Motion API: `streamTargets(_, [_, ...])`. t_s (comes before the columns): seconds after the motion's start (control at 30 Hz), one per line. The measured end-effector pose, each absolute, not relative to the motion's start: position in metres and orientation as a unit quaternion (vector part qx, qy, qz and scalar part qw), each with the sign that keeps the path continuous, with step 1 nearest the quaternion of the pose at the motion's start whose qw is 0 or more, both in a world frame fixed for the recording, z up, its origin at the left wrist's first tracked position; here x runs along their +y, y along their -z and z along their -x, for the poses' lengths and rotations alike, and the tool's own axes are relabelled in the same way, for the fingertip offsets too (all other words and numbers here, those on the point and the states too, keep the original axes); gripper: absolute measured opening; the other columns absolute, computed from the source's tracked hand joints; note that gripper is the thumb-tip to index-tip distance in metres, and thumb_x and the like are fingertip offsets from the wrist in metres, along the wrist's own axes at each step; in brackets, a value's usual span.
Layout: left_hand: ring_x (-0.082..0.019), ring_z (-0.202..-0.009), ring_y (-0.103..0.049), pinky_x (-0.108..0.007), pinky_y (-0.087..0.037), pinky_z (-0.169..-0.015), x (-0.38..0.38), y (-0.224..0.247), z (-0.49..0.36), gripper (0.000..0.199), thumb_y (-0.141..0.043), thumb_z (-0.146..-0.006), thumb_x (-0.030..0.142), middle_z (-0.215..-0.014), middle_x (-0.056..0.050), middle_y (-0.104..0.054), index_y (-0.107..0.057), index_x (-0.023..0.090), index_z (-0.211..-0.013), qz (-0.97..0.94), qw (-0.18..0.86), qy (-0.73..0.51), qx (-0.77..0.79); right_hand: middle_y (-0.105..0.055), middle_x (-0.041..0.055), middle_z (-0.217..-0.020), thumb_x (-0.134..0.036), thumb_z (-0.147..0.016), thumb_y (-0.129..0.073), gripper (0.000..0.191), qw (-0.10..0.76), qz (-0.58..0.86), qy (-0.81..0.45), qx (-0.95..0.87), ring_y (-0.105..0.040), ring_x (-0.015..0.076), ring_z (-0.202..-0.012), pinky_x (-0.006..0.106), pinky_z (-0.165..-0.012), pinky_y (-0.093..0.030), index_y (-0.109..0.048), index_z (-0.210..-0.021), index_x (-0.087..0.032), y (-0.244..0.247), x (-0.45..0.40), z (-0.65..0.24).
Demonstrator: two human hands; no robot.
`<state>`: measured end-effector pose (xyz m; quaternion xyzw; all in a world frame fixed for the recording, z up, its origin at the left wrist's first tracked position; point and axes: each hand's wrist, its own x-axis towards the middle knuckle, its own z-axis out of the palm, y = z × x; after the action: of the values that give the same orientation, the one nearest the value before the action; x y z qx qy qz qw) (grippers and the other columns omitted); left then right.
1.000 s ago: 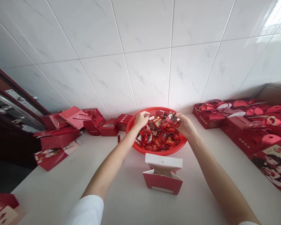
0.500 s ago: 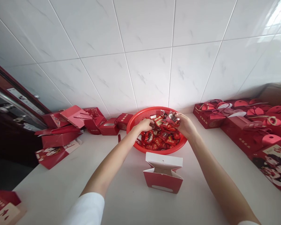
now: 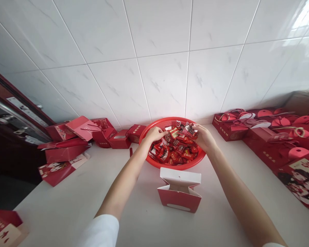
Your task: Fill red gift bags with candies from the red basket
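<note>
A red plastic basket (image 3: 173,167) holds a heap of wrapped candies (image 3: 173,154), mostly in red wrappers. Over its left side is my left hand (image 3: 154,133), with fingers and thumb drawn together; whatever they pinch is too small to make out. At the right rim my right hand (image 3: 204,138) is closed around several wrapped candies (image 3: 187,129), some in clear and dark wrappers. In front of the basket stands a red gift box (image 3: 179,199), its top open and white inside, touched by neither hand.
Red gift boxes (image 3: 67,152) are piled at the left, with a small open box (image 3: 119,139) beside the basket. Rows of corded red boxes (image 3: 267,144) fill the right. Another box (image 3: 5,226) lies at the near left. Behind rises a tiled wall (image 3: 162,85).
My left hand has lifted a little and shifted left over the candies. My right hand has stayed almost still with its candies. The open gift box has not moved.
</note>
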<state>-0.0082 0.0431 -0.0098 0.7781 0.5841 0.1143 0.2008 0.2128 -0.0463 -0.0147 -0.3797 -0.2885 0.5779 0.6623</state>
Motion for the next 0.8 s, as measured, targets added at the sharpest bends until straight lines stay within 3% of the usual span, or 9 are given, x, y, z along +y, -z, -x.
streamTargets(0.1, [-0.021, -0.067, -0.063, -0.029, -0.041, -0.059, 0.039, 0.006, 0.009, 0.036, -0.075, -0.070, 0.055, -0.069, -0.004, -0.070, -0.071, 0.019, -0.068, -0.792, 0.228, -0.028, 0.565, -0.066, -0.0011, -0.079, -0.025, -0.057, -0.082, 0.021, 0.665, 0.379, -0.577, -0.285, -0.058, 0.0140, -0.071, 0.026, -0.058, -0.054, -0.070, -0.073, -0.020, 0.014, -0.047, -0.212])
streamTargets(0.23, [-0.023, -0.076, -0.067, -0.028, -0.045, -0.066, 0.038, 0.005, 0.010, 0.029, -0.084, -0.059, 0.040, -0.073, -0.002, -0.073, -0.075, 0.021, -0.079, -0.803, 0.279, -0.017, 0.526, -0.066, -0.0014, -0.080, -0.025, -0.058, -0.081, 0.020, 0.665, 0.374, -0.576, -0.293, -0.058, 0.0138, -0.071, 0.026, -0.056, -0.053, -0.068, -0.072, -0.020, 0.014, -0.047, -0.212])
streamTargets(0.37, [-0.022, -0.084, -0.068, -0.027, -0.048, -0.073, 0.037, 0.005, 0.009, 0.035, -0.083, -0.064, 0.041, -0.086, -0.003, -0.076, -0.077, 0.019, -0.091, -0.799, 0.311, -0.157, 0.490, -0.066, -0.0016, -0.079, -0.025, -0.059, -0.081, 0.020, 0.660, 0.376, -0.576, -0.302, -0.059, 0.0143, -0.071, 0.026, -0.056, -0.052, -0.069, -0.074, -0.020, 0.015, -0.047, -0.213])
streamTargets(0.53, [-0.018, -0.072, -0.068, -0.027, -0.051, -0.069, 0.032, 0.003, 0.005, 0.041, -0.082, -0.069, 0.042, -0.086, -0.003, -0.076, -0.075, 0.018, -0.101, -0.768, 0.304, -0.250, 0.505, -0.067, -0.0016, -0.080, -0.027, -0.060, -0.083, 0.021, 0.653, 0.371, -0.574, -0.326, -0.060, 0.0137, -0.072, 0.026, -0.059, -0.051, -0.069, -0.074, -0.020, 0.014, -0.048, -0.212])
streamTargets(0.7, [-0.022, -0.105, -0.068, -0.031, -0.052, -0.094, 0.034, 0.005, 0.004, 0.037, -0.079, -0.073, 0.020, -0.114, -0.006, -0.074, -0.073, 0.021, -0.109, -0.784, 0.209, -0.323, 0.487, -0.066, -0.0019, -0.081, -0.028, -0.060, -0.084, 0.022, 0.641, 0.378, -0.573, -0.343, -0.058, 0.0120, -0.070, 0.025, -0.060, -0.049, -0.072, -0.077, -0.020, 0.015, -0.049, -0.212])
streamTargets(0.8, [-0.022, -0.111, -0.065, -0.033, -0.050, -0.099, 0.035, 0.006, 0.003, 0.036, -0.076, -0.076, 0.022, -0.119, -0.008, -0.072, -0.071, 0.019, -0.112, -0.784, 0.148, -0.368, 0.479, -0.067, -0.0018, -0.083, -0.028, -0.060, -0.084, 0.023, 0.640, 0.379, -0.570, -0.350, -0.057, 0.0115, -0.070, 0.025, -0.061, -0.050, -0.072, -0.078, -0.021, 0.016, -0.048, -0.212])
